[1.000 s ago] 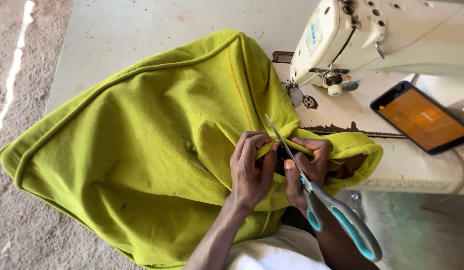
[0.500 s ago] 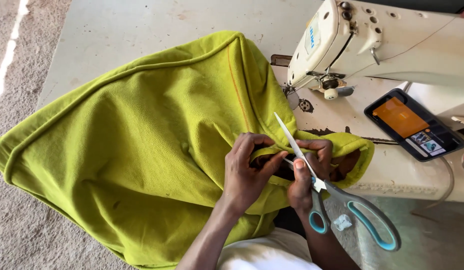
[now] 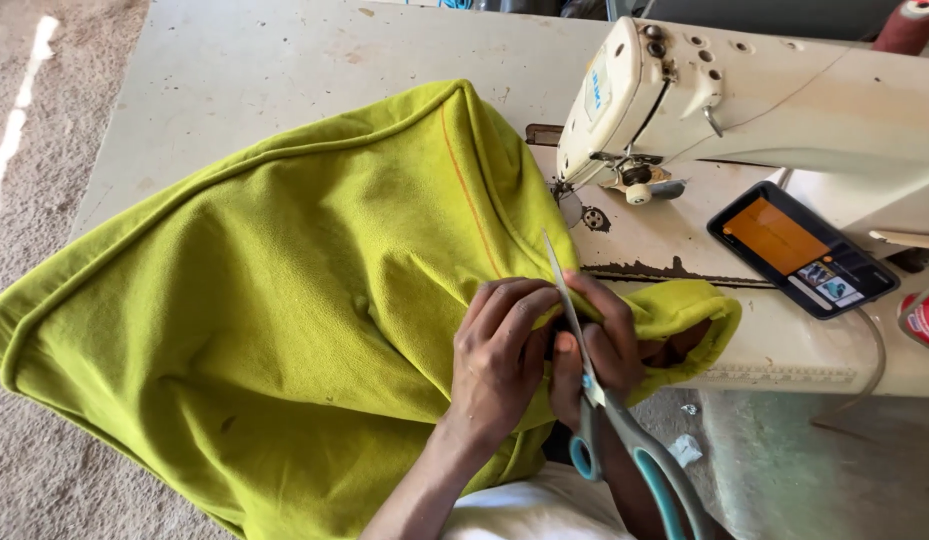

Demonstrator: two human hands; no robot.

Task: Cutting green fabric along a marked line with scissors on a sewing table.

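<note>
Pinching a fold of lime-green fabric (image 3: 284, 330) with left hand (image 3: 499, 350); gripping grey-and-blue scissors (image 3: 624, 440) in right hand (image 3: 599, 345), blades pointing to 12 o'clock, apparently closed; handles cut off at 6 o'clock.

Lime-green fabric (image 3: 284, 320), plain, with a thin orange stitch line running up from the left hand (image 3: 499, 350). In the right hand (image 3: 599, 350), scissors (image 3: 624, 440) with steel blades and grey handles lined blue. Beyond them, a cream sewing machine (image 3: 784, 100); a black phone (image 3: 799, 250) glowing orange; the surface (image 3: 284, 70) a pale, stained off-white.
</note>
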